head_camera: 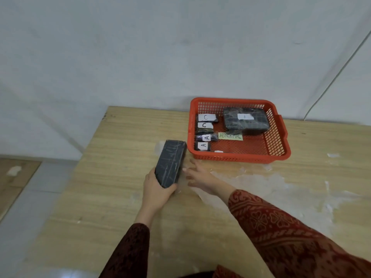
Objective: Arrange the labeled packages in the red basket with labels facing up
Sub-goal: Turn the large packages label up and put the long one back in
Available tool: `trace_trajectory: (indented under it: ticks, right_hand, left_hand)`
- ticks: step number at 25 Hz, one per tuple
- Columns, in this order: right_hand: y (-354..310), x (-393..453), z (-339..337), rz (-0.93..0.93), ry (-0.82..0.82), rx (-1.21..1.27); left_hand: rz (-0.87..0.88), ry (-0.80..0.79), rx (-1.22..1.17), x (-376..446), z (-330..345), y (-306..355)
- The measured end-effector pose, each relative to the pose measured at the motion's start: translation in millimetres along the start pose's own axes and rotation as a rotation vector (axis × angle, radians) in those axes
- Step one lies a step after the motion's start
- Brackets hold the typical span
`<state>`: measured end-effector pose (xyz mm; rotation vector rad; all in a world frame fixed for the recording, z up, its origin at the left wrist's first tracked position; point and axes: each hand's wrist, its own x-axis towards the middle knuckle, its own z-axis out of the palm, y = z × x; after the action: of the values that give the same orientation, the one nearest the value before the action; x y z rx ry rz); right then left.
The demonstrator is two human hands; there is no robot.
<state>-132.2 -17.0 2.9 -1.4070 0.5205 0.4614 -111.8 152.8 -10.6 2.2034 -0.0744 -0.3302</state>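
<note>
A long black wrapped package [171, 162] is tilted above the wooden table, left of the red basket [279, 146]; no label shows on its visible face. My left hand [158, 190] grips its near end. My right hand [201, 177] hovers just right of it, fingers spread, holding nothing. Inside the basket a large black package [246, 120] marked A lies at the back right. Along the left wall lie small packages with labels up: C [206, 117], C [204, 125], A [206, 137], A [203, 145]. A green ABNORMAL tag [230, 136] lies on the basket floor.
The wooden table [120, 177] has whitish worn patches [271, 189] to the right of my hands. Its left edge drops to a tiled floor [26, 187]. A white wall [140, 57] stands right behind the basket.
</note>
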Motion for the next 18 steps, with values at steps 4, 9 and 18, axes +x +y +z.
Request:
trace_trajectory:
  ticks: [4, 9, 18]
  right_hand:
    - [-37, -5, 30, -0.054, -0.107, 0.379]
    - [-92, -35, 35, -0.329, -0.113, 0.092]
    - [-125, -92, -61, -0.722, 0.299, -0.245]
  left_hand:
    - [0.127, -0.078, -0.055, -38, -60, -2]
    - [0.106, -0.249, -0.36, -49, -127, 37]
    - [-0.13, -0.846, -0.971, -6, -94, 117]
